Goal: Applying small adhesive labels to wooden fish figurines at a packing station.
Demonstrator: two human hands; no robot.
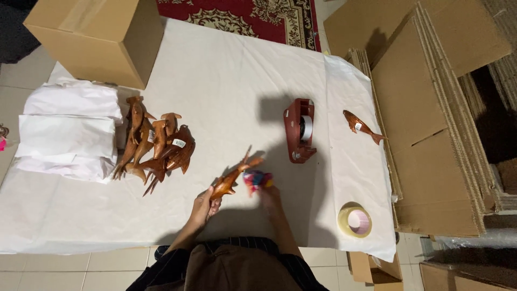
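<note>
One head-worn camera is looking steeply down from well above onto the paper-covered surface point(226, 81), the wearer's body lying at six o'clock, flat cardboard sheets point(431, 108) showing at three o'clock.

The wooden dolphin point(232, 179) in the left hand point(203, 206) is glossy reddish brown, as are the heap of dolphins point(157, 144) at left and the lone one point(362, 126) at far right. The right hand point(267, 195) grips a pink, blue and yellow bundle point(257, 179). The tape dispenser point(299, 129) is dark red, its roll white. The paper sheet point(226, 81) is off-white, the tape roll point(355, 220) pale yellow, the boxes point(97, 32) tan, the far rug point(242, 16) crimson with cream ornament.
</note>
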